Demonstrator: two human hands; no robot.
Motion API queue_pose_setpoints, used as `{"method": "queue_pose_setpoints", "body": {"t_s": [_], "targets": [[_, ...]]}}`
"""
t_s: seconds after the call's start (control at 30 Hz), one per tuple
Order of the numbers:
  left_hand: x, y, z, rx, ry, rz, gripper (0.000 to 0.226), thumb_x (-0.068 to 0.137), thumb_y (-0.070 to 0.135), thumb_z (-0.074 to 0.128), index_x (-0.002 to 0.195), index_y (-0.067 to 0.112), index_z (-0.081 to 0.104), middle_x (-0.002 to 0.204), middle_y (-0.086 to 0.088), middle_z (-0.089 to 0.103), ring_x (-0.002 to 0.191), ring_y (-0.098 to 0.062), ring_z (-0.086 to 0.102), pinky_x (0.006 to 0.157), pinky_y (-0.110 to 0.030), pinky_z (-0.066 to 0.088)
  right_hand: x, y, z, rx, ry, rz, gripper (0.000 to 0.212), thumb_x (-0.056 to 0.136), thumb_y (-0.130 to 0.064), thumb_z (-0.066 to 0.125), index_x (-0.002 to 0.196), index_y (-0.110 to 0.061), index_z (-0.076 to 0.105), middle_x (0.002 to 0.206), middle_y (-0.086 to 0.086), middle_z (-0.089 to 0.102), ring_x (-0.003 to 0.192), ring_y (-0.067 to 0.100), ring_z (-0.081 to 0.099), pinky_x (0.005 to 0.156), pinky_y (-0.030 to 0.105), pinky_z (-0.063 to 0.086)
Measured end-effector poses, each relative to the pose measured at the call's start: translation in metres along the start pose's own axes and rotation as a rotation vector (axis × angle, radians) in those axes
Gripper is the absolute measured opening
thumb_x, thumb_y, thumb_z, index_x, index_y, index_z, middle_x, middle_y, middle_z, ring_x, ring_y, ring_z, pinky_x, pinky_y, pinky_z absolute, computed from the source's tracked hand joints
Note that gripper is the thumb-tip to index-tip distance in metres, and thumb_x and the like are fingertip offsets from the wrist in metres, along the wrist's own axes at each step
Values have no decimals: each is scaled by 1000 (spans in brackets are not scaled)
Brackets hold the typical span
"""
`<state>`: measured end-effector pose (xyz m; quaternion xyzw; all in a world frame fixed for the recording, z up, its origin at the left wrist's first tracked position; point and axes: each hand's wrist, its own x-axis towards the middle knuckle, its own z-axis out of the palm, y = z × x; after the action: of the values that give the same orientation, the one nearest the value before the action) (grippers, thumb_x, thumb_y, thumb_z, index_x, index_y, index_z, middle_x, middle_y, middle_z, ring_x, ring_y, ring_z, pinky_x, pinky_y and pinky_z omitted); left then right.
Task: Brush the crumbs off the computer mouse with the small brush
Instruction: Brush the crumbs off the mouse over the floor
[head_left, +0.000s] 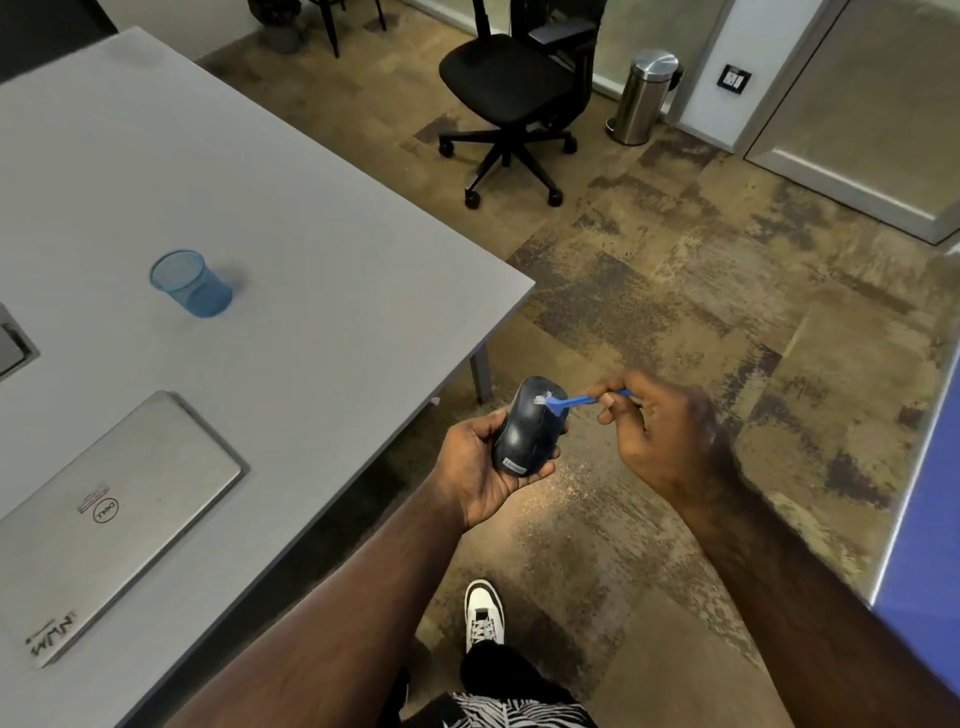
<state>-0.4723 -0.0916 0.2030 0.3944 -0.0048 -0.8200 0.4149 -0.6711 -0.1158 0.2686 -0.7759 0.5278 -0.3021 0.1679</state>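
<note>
My left hand (478, 467) cradles a dark computer mouse (527, 426) from below, held out over the floor beside the table corner, its label end toward me. My right hand (660, 431) pinches a small blue brush (582, 401) by the handle. The white bristles rest on the far upper part of the mouse, near its buttons. A scatter of pale crumbs (566, 483) lies on the carpet just under the mouse.
A grey table (291, 270) fills the left, carrying a shut silver laptop (104, 519) and a blue mesh cup (192, 283). A black office chair (511, 98) and a steel bin (644, 96) stand beyond. My white shoe (483, 613) is below; a blue panel (930, 519) stands right.
</note>
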Motion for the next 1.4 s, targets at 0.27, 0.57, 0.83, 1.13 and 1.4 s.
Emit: {"method": "queue_pose_setpoints", "body": {"t_s": [0.27,0.57,0.83,1.13,1.4], "targets": [[-2,1,1,1,-31,-12,49,97,24,31,135,0,49,127,-30,56,91,-36,62,71,-40,56,8,-1,-7,-4,-31,-7,18,89,-5,63,96,-20,70,69,-3,71,58,14,68,47,30,56],[-4,2,2,2,-40,-26,50,97,25,30,137,1,48,138,-32,49,92,-35,62,71,-39,57,12,0,-8,21,0,40,17,91,-8,63,99,-20,71,70,-3,72,60,13,69,50,26,55],[-7,0,5,27,-55,-13,48,97,27,32,133,1,52,127,-30,57,89,-34,63,69,-38,57,12,-8,-2,43,-25,-32,20,89,-4,64,98,-20,71,71,-4,72,61,11,68,54,18,51],[-10,0,7,28,-66,-5,48,97,26,31,133,1,51,125,-30,57,89,-35,62,68,-38,57,11,-7,-6,33,-32,-15,18,90,-5,63,98,-20,71,71,-3,72,61,11,68,52,21,52],[-6,-1,4,-74,-6,26,48,97,27,29,126,-2,54,118,-29,60,88,-37,61,69,-38,58,0,-5,-13,57,-70,-97,14,86,-5,63,93,-14,71,73,-7,71,62,13,69,48,30,55]]}}
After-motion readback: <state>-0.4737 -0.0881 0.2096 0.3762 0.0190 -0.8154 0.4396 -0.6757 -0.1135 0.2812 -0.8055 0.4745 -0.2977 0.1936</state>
